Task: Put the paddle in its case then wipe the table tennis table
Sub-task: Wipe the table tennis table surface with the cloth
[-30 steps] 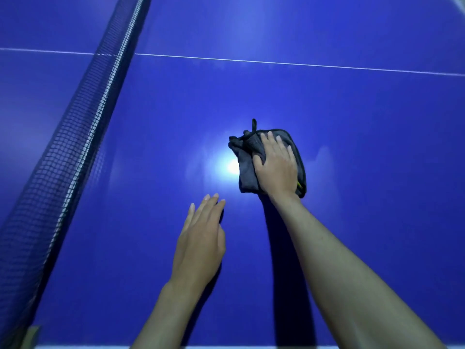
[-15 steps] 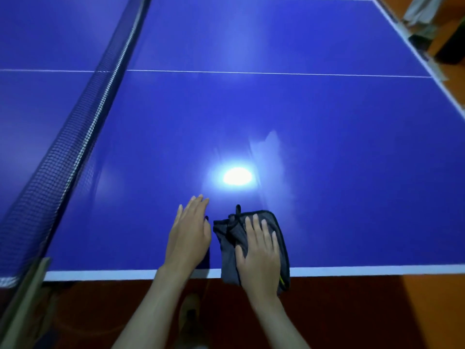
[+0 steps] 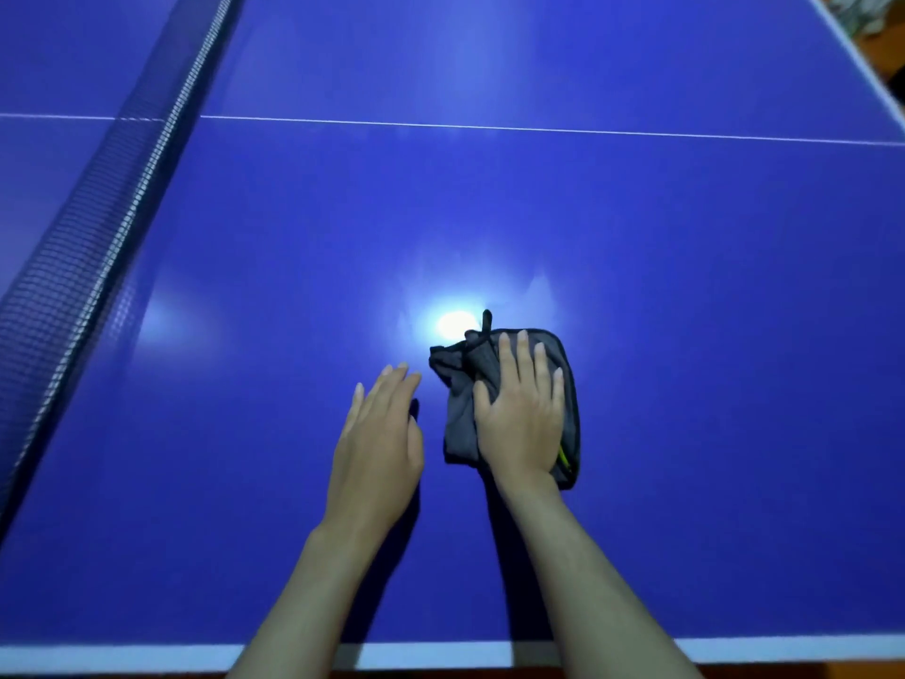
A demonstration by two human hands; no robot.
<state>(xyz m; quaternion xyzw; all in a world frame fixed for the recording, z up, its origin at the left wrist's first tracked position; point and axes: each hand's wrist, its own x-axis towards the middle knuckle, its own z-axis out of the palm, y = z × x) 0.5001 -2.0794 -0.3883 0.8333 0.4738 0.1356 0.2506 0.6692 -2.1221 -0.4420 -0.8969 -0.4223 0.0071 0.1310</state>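
A folded dark grey cloth [image 3: 460, 414] with a black hem and a small loop lies on the blue table tennis table [image 3: 685, 335]. My right hand [image 3: 521, 414] presses flat on the cloth with straight fingers. Just left of it, my left hand [image 3: 379, 443] rests flat on the bare table surface, fingers straight and holding nothing. Neither the paddle nor its case is in view.
The black net [image 3: 93, 247] runs diagonally along the left side. A thin white centre line [image 3: 538, 129] crosses the table farther away. The white near edge [image 3: 122, 656] runs along the bottom, and the right edge [image 3: 862, 56] shows at the top right.
Half a second ago the cloth and my right hand were at the near edge; they have slid forward onto the table. One second ago they were farther out. My left hand moved along.
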